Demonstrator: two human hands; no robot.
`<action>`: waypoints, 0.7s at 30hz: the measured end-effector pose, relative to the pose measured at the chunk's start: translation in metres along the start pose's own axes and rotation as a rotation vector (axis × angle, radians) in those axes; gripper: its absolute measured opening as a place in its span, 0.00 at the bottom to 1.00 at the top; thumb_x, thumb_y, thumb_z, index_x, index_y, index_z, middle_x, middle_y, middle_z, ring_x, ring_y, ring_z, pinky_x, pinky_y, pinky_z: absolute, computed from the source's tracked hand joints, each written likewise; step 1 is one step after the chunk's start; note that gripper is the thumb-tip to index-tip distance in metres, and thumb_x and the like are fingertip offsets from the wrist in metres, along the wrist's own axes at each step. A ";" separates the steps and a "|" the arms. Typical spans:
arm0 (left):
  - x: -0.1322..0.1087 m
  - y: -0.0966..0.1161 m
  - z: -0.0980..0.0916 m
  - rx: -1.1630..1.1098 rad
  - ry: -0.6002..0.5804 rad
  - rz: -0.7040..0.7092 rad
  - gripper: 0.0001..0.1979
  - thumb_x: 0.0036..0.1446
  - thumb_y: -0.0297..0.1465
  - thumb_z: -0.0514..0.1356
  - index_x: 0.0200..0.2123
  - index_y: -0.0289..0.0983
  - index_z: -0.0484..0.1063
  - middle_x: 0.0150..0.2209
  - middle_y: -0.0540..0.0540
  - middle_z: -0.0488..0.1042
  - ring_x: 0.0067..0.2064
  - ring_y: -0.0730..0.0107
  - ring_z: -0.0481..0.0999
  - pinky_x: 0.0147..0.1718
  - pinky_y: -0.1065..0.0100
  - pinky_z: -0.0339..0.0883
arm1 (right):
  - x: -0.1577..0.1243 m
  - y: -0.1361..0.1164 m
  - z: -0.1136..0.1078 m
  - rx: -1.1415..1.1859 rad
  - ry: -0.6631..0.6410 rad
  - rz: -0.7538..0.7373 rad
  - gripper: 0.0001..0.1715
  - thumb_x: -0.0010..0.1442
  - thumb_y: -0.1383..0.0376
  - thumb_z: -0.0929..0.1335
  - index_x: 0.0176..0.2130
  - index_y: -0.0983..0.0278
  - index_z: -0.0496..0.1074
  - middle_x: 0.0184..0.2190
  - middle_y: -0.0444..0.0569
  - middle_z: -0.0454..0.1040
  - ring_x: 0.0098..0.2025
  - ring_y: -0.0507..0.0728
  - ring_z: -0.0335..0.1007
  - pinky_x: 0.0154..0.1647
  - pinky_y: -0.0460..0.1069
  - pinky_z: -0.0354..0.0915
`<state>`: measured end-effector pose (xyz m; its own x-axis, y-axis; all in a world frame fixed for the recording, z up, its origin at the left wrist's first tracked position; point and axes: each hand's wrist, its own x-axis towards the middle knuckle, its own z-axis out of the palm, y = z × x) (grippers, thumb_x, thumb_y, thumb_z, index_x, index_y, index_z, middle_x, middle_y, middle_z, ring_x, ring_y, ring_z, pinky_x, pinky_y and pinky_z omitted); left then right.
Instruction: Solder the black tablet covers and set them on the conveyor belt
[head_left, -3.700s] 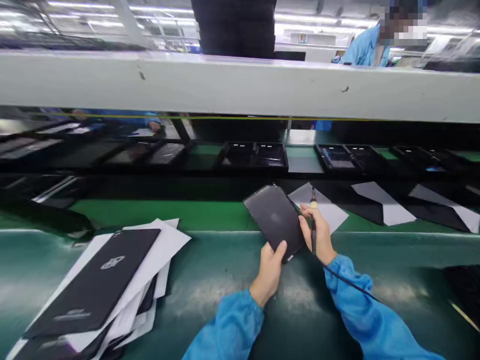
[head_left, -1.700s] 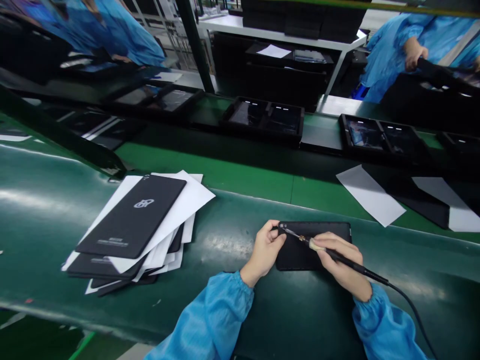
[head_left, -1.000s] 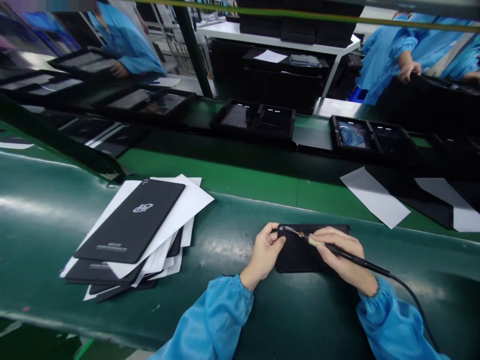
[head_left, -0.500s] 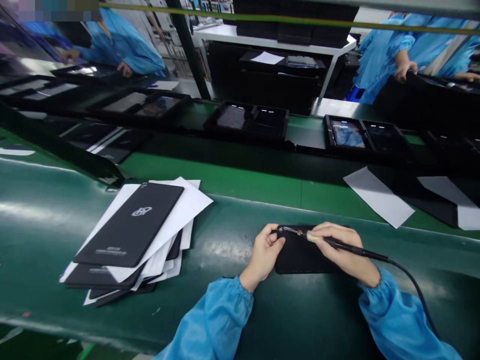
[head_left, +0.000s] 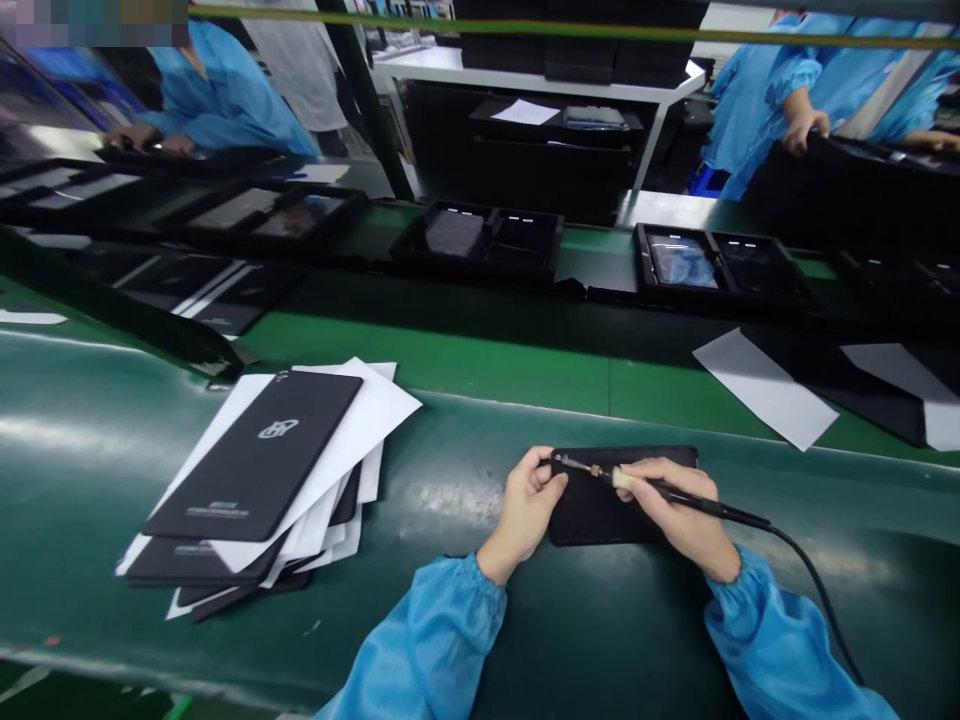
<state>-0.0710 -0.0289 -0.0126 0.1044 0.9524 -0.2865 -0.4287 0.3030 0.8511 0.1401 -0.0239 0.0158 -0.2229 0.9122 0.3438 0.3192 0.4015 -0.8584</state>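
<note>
A small black tablet [head_left: 592,510] lies flat, back up, on the dark green mat [head_left: 480,500] in front of me. My left hand [head_left: 525,505] is curled against the tablet's left end and pins it down. My right hand [head_left: 679,510] grips a thin corded soldering iron [head_left: 679,497] like a pen. The iron's metal tip [head_left: 566,462] rests at the tablet's upper left corner, just beside my left fingers. Its black cord [head_left: 814,590] trails away to the right over my blue sleeve.
A loose stack of black back covers [head_left: 259,455] and white sheets [head_left: 375,410] lies to the left. Black trays [head_left: 480,240] with tablets sit on the green belt [head_left: 525,365] behind. White sheets [head_left: 765,385] lie at the right. People in blue coats work beyond the belt.
Earlier I held the tablet tilted up in both hands; now it lies flat on the mat. Over the last second both hands and the iron's tip have stayed nearly still.
</note>
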 end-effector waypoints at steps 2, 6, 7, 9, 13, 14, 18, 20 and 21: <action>0.000 0.000 0.000 -0.001 0.000 0.001 0.18 0.50 0.35 0.70 0.40 0.38 0.68 0.28 0.50 0.79 0.25 0.72 0.76 0.27 0.73 0.68 | 0.000 0.002 0.001 0.001 -0.006 0.013 0.06 0.65 0.65 0.70 0.41 0.61 0.79 0.30 0.46 0.81 0.31 0.55 0.80 0.34 0.48 0.74; 0.000 -0.001 -0.001 0.000 -0.008 0.000 0.17 0.51 0.34 0.69 0.40 0.37 0.67 0.29 0.50 0.80 0.25 0.73 0.76 0.27 0.74 0.68 | -0.001 0.003 0.001 0.005 -0.014 0.040 0.06 0.65 0.64 0.70 0.41 0.61 0.79 0.30 0.46 0.81 0.32 0.55 0.80 0.34 0.48 0.75; 0.000 -0.002 -0.001 0.002 -0.009 0.002 0.17 0.51 0.35 0.69 0.40 0.37 0.67 0.29 0.50 0.80 0.25 0.74 0.76 0.27 0.74 0.69 | -0.001 0.003 0.001 0.005 -0.014 0.038 0.06 0.65 0.64 0.70 0.41 0.61 0.79 0.30 0.46 0.81 0.31 0.55 0.80 0.34 0.48 0.75; 0.000 -0.002 -0.002 0.002 -0.009 0.007 0.17 0.51 0.35 0.69 0.40 0.37 0.67 0.29 0.50 0.80 0.25 0.74 0.76 0.27 0.74 0.69 | -0.001 0.002 0.002 -0.007 -0.009 0.024 0.06 0.65 0.64 0.70 0.40 0.60 0.79 0.31 0.46 0.81 0.32 0.54 0.80 0.35 0.48 0.75; 0.001 -0.003 -0.002 -0.003 -0.013 0.008 0.18 0.51 0.35 0.69 0.41 0.37 0.67 0.29 0.50 0.80 0.26 0.73 0.77 0.27 0.74 0.69 | -0.002 -0.001 0.003 -0.047 0.001 -0.013 0.05 0.64 0.65 0.70 0.40 0.59 0.79 0.33 0.45 0.81 0.34 0.54 0.80 0.38 0.48 0.75; 0.001 -0.003 -0.002 -0.002 -0.014 0.008 0.17 0.51 0.34 0.69 0.41 0.37 0.67 0.29 0.50 0.80 0.25 0.74 0.77 0.27 0.74 0.69 | -0.002 -0.001 0.003 -0.052 0.001 -0.017 0.05 0.64 0.65 0.70 0.40 0.59 0.79 0.33 0.45 0.81 0.34 0.54 0.80 0.38 0.48 0.75; 0.001 -0.002 -0.002 0.000 -0.008 0.008 0.17 0.51 0.34 0.69 0.41 0.37 0.67 0.29 0.50 0.80 0.25 0.74 0.76 0.27 0.75 0.68 | -0.001 -0.001 0.005 -0.047 0.010 -0.016 0.05 0.64 0.65 0.71 0.39 0.59 0.79 0.32 0.45 0.81 0.33 0.54 0.79 0.37 0.47 0.75; 0.000 -0.002 -0.002 0.003 -0.003 0.005 0.17 0.51 0.34 0.69 0.41 0.37 0.67 0.29 0.50 0.80 0.25 0.75 0.76 0.27 0.75 0.68 | 0.000 0.000 0.006 -0.039 0.013 -0.012 0.05 0.63 0.65 0.70 0.39 0.59 0.79 0.32 0.45 0.81 0.32 0.53 0.79 0.36 0.47 0.75; 0.000 -0.002 -0.001 0.006 -0.003 0.001 0.17 0.51 0.34 0.69 0.41 0.37 0.67 0.29 0.50 0.80 0.25 0.75 0.76 0.27 0.75 0.68 | 0.000 0.000 0.006 -0.032 0.014 -0.011 0.05 0.63 0.65 0.70 0.39 0.59 0.79 0.32 0.45 0.81 0.32 0.53 0.79 0.36 0.47 0.75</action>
<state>-0.0716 -0.0291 -0.0147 0.1063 0.9527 -0.2846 -0.4234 0.3024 0.8540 0.1343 -0.0241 0.0138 -0.2136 0.9088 0.3585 0.3460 0.4135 -0.8422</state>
